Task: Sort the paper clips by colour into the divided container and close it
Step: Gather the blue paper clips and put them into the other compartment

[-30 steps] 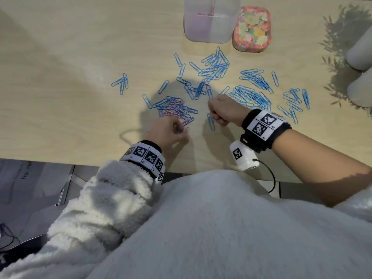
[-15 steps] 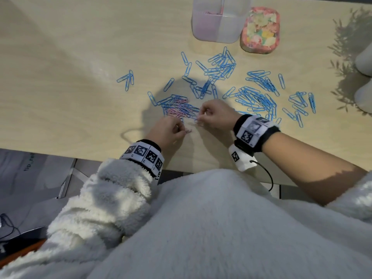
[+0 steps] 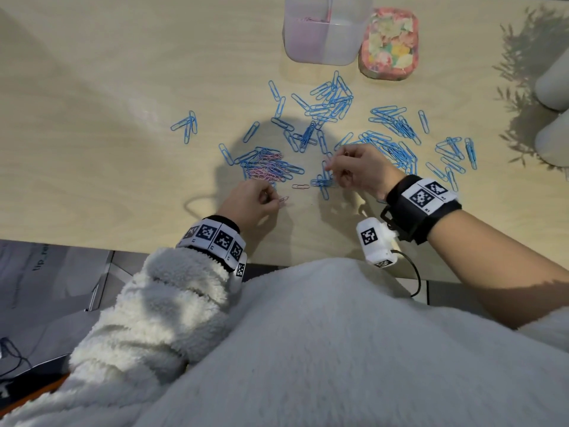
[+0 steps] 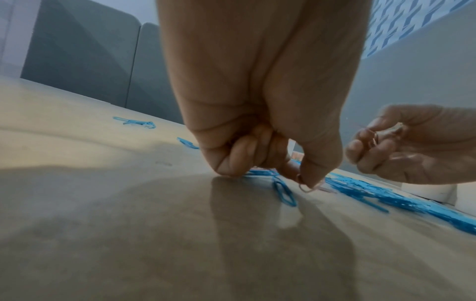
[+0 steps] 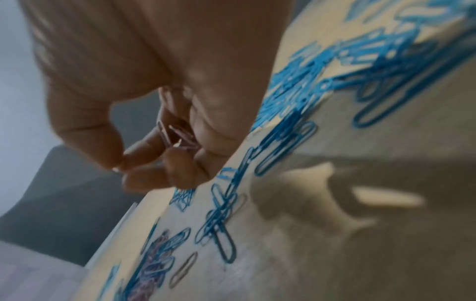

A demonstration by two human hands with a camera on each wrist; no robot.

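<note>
Many blue paper clips [image 3: 391,143] lie scattered over the wooden table [image 3: 92,87]. A mixed heap of pink and blue clips [image 3: 268,167] sits left of centre. My left hand [image 3: 255,201] [image 4: 304,179] rests near the table's front edge and pinches a pink clip [image 3: 283,199] [image 4: 306,188] at its fingertips. One loose pink clip [image 3: 300,186] lies between my hands. My right hand [image 3: 354,167] [image 5: 159,160] hovers just above the table with its fingers curled round a few pink clips [image 5: 177,136]. The clear divided container [image 3: 323,29] stands at the far edge with pink clips in its left compartment.
A floral lid [image 3: 389,44] lies right of the container. Two white cylinders [image 3: 554,112] stand at the right edge. A small group of blue clips [image 3: 187,124] lies apart on the left. The table's front edge [image 3: 308,263] runs just behind my wrists.
My right hand moved left toward the mixed heap, then drew back right holding pink clips. My left hand slid slightly toward me with a pink clip at its fingertips. A loose pink clip now lies between them.
</note>
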